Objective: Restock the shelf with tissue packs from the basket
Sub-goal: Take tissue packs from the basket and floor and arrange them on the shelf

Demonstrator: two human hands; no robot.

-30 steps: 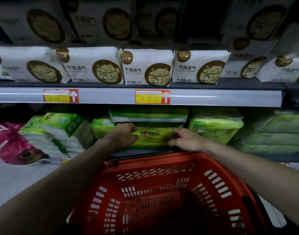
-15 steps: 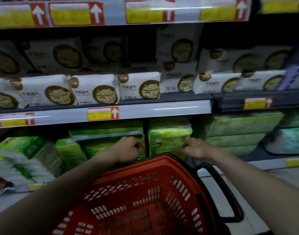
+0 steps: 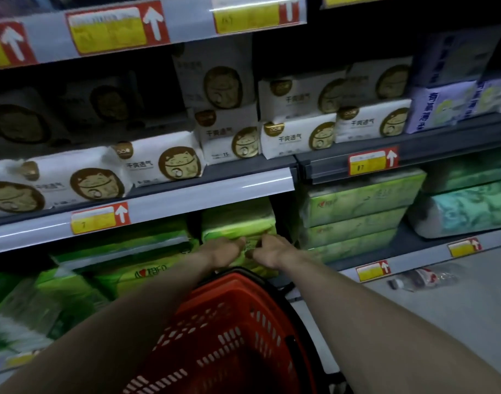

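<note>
A red plastic basket [image 3: 232, 331] stands below my arms, and no packs show inside it. On the bottom shelf [image 3: 414, 258] behind it sits a green tissue pack [image 3: 238, 226]. My left hand [image 3: 223, 250] and my right hand [image 3: 272, 248] are close together, both pressed on the front of this pack, fingers curled on its wrapper. To the left lie more green tissue packs [image 3: 135, 260], one with a red heart logo.
White packs with a cat logo [image 3: 164, 163] fill the shelf above. Stacked green packs [image 3: 354, 214] and pale teal rolls [image 3: 465, 209] lie to the right. A plastic bottle [image 3: 422, 278] lies on the grey floor at right. Yellow price tags line the shelf edges.
My view has swung right and upward along the shelf. Both hands have left the logo pack and come together on the green pack to its right.
</note>
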